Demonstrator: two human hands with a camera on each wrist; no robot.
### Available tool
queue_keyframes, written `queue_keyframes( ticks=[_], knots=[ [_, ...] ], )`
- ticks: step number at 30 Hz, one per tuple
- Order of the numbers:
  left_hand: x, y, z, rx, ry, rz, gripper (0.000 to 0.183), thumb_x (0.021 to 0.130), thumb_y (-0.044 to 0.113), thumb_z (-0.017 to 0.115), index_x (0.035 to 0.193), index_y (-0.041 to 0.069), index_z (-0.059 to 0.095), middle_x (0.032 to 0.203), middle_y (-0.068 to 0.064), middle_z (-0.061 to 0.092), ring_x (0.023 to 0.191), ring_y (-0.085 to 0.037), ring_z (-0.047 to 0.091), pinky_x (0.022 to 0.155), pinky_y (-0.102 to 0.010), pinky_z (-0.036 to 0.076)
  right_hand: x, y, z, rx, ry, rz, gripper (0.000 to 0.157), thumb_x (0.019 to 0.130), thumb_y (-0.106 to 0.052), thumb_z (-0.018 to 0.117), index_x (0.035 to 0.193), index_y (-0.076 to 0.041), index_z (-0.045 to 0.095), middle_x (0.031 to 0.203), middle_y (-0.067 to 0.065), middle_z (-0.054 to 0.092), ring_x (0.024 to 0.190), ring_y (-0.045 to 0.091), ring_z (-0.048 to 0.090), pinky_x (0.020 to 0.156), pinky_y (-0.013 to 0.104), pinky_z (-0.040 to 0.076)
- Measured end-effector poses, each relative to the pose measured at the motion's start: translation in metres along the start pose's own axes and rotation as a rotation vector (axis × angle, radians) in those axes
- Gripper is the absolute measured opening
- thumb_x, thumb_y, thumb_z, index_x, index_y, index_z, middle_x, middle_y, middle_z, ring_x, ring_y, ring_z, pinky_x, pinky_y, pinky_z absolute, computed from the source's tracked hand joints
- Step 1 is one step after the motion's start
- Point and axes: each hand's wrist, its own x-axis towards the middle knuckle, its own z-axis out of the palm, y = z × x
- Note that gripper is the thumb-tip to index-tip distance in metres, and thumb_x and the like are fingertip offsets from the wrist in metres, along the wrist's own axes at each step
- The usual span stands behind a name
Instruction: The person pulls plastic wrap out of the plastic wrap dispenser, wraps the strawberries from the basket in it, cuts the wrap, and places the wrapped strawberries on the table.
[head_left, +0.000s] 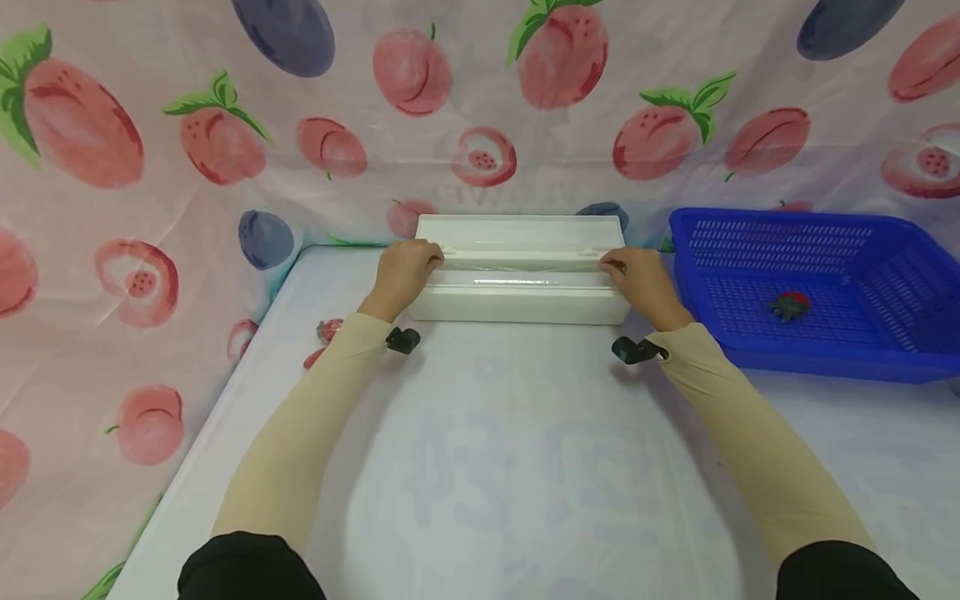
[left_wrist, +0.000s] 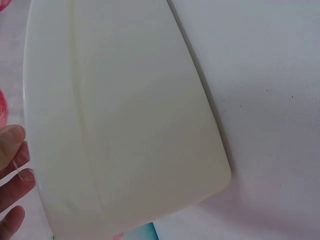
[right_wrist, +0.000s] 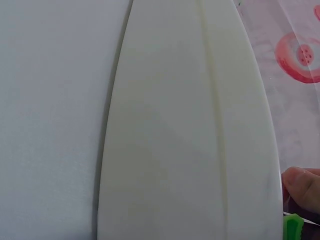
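Observation:
A white cling film dispenser (head_left: 517, 307) lies across the far part of the table with its lid (head_left: 517, 233) raised at the back. Clear cling film (head_left: 517, 281) shows in a shiny strip along its opening. My left hand (head_left: 405, 271) pinches the film at the left end; in the left wrist view a transparent piece lies between the thumb and fingers (left_wrist: 14, 187). At the right end, my right hand (head_left: 645, 282) has thumb and forefinger pinched together at the film's corner. Most of that hand is outside the right wrist view, where the dispenser's pale front (right_wrist: 165, 130) fills the middle.
To the right stands a blue plastic basket (head_left: 832, 362) with a strawberry (head_left: 790, 306) inside. A fruit-patterned cloth (head_left: 330, 208) hangs behind and at the left. White sheeting (head_left: 525, 467) covers the table. Small black cameras (head_left: 403, 340) sit at both wrists.

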Motion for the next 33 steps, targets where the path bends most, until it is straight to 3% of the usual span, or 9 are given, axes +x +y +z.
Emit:
queue_keyframes(
  ticks=[14, 24, 33],
  knots=[
    [-0.007, -0.006, 0.002, -0.016, 0.096, 0.021, 0.01, 0.088, 0.014, 0.064, 0.09, 0.006, 0.068, 0.082, -0.009, 0.068, 0.075, -0.028, 0.063, 0.07, -0.039, 0.049, -0.001, -0.004, 0.0, 0.025, 0.096, 0.005, 0.015, 0.089, -0.006, 0.061, 0.096, 0.005, 0.07, 0.094, 0.023, 0.07, 0.085, 0.034, 0.065, 0.078, 0.047, 0.051],
    [-0.011, -0.005, -0.002, -0.021, 0.181, 0.021, 0.008, 0.088, 0.013, 0.064, 0.089, 0.006, 0.067, 0.085, -0.01, 0.069, 0.076, -0.029, 0.063, 0.071, -0.04, 0.049, -0.006, -0.011, -0.009, 0.007, 0.191, -0.048, 0.019, 0.09, -0.013, 0.062, 0.096, 0.003, 0.071, 0.088, 0.022, 0.07, 0.082, 0.034, 0.064, 0.076, 0.047, 0.049],
    [-0.013, -0.004, -0.012, -0.006, 0.275, 0.058, 0.012, 0.087, 0.016, 0.064, 0.088, 0.005, 0.067, 0.086, -0.01, 0.07, 0.08, -0.03, 0.064, 0.074, -0.043, 0.049, -0.005, -0.022, -0.021, 0.022, 0.264, -0.109, 0.017, 0.088, -0.01, 0.064, 0.092, 0.004, 0.071, 0.085, 0.024, 0.07, 0.078, 0.035, 0.065, 0.072, 0.047, 0.051]
  ],
)
